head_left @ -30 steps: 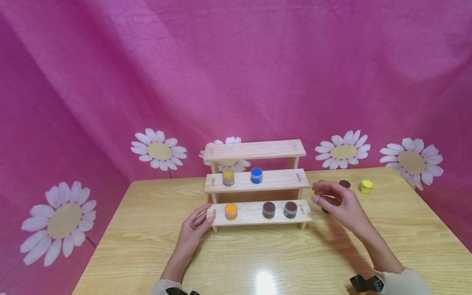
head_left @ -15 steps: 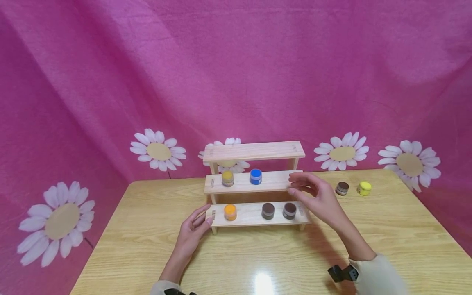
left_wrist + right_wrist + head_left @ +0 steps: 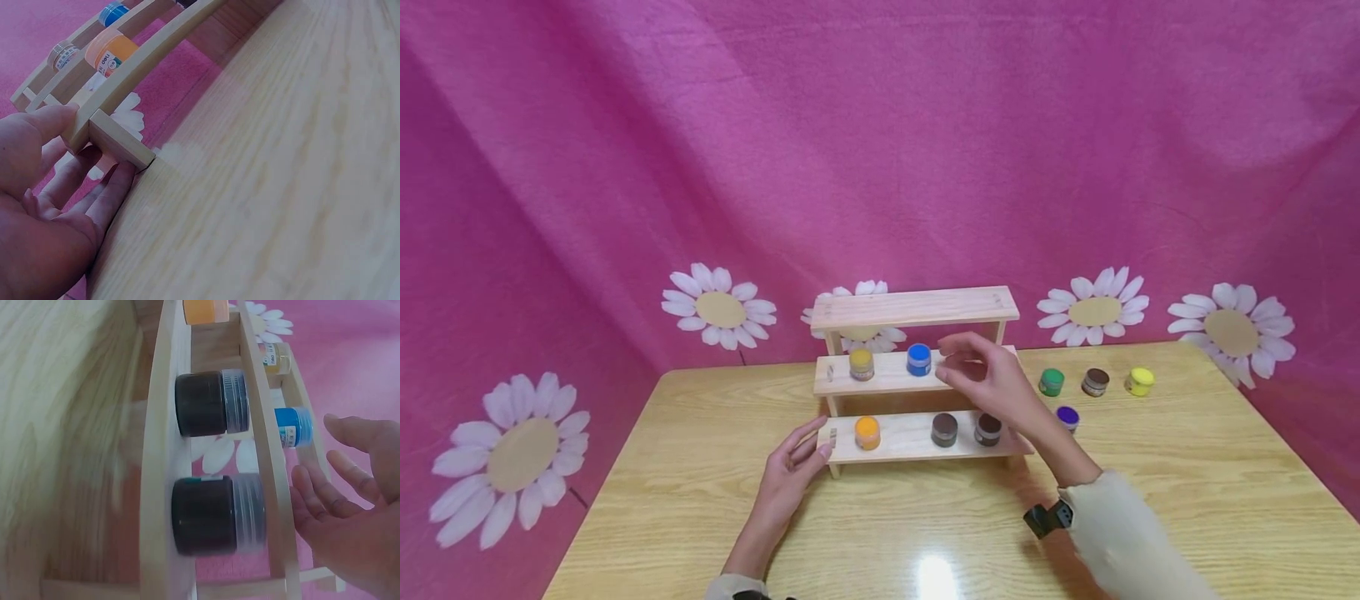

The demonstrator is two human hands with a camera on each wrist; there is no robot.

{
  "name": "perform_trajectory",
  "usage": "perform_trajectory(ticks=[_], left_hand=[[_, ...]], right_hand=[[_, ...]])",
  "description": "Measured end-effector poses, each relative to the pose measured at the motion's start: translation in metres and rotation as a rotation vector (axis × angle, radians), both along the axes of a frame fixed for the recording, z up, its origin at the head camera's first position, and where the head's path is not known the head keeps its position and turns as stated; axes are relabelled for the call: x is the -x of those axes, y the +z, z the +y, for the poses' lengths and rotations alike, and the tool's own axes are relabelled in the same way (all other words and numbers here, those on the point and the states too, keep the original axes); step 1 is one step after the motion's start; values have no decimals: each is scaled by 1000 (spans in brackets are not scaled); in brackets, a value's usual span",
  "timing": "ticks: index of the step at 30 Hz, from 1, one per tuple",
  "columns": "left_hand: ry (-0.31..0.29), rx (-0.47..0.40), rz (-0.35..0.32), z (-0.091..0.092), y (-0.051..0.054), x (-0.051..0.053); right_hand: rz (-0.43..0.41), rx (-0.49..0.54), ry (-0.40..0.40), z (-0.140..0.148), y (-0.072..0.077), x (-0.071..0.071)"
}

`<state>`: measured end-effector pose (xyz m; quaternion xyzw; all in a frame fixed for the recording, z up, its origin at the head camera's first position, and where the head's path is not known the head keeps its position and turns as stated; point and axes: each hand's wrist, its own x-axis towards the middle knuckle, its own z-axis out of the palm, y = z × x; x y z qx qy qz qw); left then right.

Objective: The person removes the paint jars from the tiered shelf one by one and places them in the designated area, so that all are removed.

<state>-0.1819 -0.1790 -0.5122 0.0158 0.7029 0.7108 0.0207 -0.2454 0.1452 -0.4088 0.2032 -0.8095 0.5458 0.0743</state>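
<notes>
A three-tier wooden stand (image 3: 913, 307) is on the table. My left hand (image 3: 786, 475) holds the left end of its lowest shelf; in the left wrist view the thumb lies at the board's end and the fingers are against the leg (image 3: 122, 140). My right hand (image 3: 992, 379) is over the middle shelf, just right of a blue paint jar (image 3: 919, 360). Its fingers are loosely bent and apart from the blue jar (image 3: 294, 427) in the right wrist view. An ochre jar (image 3: 862, 365) shares that shelf. Below are an orange jar (image 3: 867, 432) and two dark jars (image 3: 944, 429).
Right of the stand, a green jar (image 3: 1051, 382), a brown jar (image 3: 1095, 382) and a yellow jar (image 3: 1140, 382) stand on the wooden table (image 3: 700, 467). A purple jar (image 3: 1067, 417) is partly behind my right forearm. A pink flowered cloth (image 3: 880, 150) hangs behind.
My right hand has moved left from beside the loose jars to near the blue jar, uncovering the green and purple jars. My left hand stays at the stand.
</notes>
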Motion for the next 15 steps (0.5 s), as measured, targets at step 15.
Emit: perform_trajectory(ticks=[15], left_hand=[[-10,-9,2,-1,1,-1]], right_hand=[[21,-138,-28,-24,1,17]])
